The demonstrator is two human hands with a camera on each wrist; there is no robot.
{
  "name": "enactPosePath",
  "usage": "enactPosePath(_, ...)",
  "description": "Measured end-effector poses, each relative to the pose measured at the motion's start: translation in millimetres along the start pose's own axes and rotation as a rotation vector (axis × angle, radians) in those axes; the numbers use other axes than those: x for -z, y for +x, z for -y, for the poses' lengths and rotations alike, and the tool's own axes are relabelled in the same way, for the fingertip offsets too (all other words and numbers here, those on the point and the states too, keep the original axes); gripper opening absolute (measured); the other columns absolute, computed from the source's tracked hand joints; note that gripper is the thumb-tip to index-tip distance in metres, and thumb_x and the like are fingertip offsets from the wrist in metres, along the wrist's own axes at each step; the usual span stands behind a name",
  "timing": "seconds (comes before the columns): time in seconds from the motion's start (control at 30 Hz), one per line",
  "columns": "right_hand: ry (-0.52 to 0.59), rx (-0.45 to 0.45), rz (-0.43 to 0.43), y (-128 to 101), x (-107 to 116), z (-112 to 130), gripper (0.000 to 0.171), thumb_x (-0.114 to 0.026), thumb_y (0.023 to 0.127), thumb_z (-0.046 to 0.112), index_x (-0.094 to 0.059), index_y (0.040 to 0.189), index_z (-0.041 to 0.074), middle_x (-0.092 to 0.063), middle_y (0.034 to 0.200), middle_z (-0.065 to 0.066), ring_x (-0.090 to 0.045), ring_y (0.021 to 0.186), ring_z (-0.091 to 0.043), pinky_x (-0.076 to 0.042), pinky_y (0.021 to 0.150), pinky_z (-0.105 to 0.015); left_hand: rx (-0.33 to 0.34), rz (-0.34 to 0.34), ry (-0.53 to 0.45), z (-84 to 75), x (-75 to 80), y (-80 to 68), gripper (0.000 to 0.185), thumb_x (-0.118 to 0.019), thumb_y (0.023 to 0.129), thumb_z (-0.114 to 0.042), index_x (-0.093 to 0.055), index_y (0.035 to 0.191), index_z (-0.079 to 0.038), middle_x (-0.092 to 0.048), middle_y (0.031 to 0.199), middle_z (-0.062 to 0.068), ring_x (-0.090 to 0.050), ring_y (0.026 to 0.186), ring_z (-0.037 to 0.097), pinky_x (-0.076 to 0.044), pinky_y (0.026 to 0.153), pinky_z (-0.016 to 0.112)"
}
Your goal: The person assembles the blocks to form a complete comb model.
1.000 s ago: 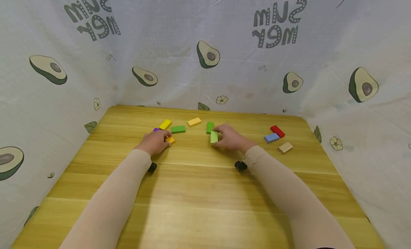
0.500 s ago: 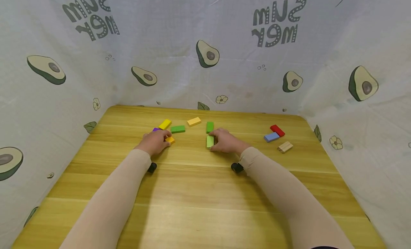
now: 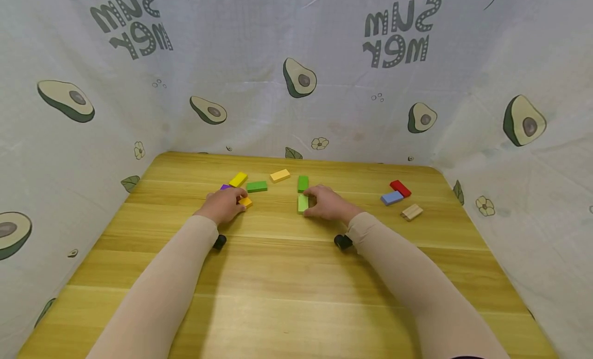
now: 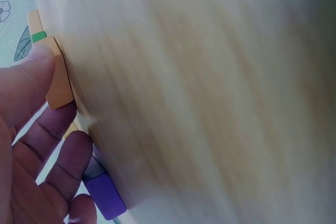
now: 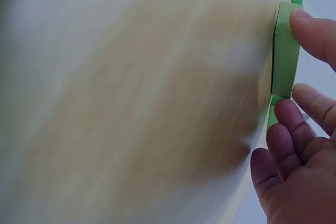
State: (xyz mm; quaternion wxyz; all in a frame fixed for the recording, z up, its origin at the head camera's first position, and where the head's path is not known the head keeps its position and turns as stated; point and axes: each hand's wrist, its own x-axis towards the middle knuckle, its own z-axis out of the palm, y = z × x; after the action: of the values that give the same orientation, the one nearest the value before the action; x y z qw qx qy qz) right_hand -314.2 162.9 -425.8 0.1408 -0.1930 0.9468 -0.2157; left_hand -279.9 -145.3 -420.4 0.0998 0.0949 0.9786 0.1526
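Light green block, orange block held at wooden counter.
Right grip pinches the former, left grip the latter; red block lies beside blue block.

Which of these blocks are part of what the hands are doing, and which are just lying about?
Part of the job:
orange block, pinched by the left hand
light green block, pinched by the right hand

Lying about, it seems:
yellow block
purple block
crosswise green block
lengthwise green block
pale orange block
red block
blue block
plain wood block
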Motion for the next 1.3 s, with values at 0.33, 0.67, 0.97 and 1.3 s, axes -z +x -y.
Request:
enactPosePath(0.33,0.034,-0.027,-0.020,8.4,-1.7,-2.6,0.063,-0.076,0.076,0.031,-0.051,0.128,0.007,-0.054,0.115,-0.006,-0.049,0.104,-0.021,-0.041,0.097,-0.038,-0.004,-0.009,0.004,0.1,-0.4,0.2,0.034,-0.062,0.089,-0.034,-0.055,0.121,-0.024,-0.062,0.107,-0.002,-0.057,0.100,0.021,-0.034,0.090,0.051)
enactPosePath(0.67,0.047,-0.022,-0.021,10.7,-1.8,-3.2,0.062,-0.076,0.076,0.032,-0.051,0.127,0.007,-0.055,0.115,-0.007,-0.050,0.104,-0.021,-0.041,0.096,-0.037,-0.003,-0.009,0.000,0.4,-1.8,2.0,0.034,-0.062,0.089,-0.034,-0.055,0.120,-0.024,-0.062,0.107,-0.002,-0.056,0.101,0.021,-0.034,0.091,0.052)
enactPosePath(0.97,0.062,-0.023,-0.010,12.0,-1.6,-4.1,0.062,-0.076,0.076,0.032,-0.051,0.128,0.007,-0.054,0.116,-0.007,-0.050,0.106,-0.021,-0.041,0.096,-0.037,-0.011,0.001,0.007,1.0,-2.6,2.1,0.036,-0.061,0.089,-0.036,-0.055,0.121,-0.023,-0.063,0.107,0.000,-0.057,0.100,0.022,-0.033,0.092,0.052)
enactPosePath(1.3,0.070,-0.033,-0.015,13.2,-1.6,-5.3,0.063,-0.076,0.076,0.031,-0.050,0.128,0.007,-0.055,0.115,-0.006,-0.050,0.106,-0.020,-0.041,0.097,-0.037,-0.020,-0.009,0.007,0.1,-2.6,1.1,0.035,-0.061,0.089,-0.035,-0.054,0.121,-0.022,-0.063,0.108,-0.001,-0.057,0.101,0.021,-0.033,0.090,0.051)
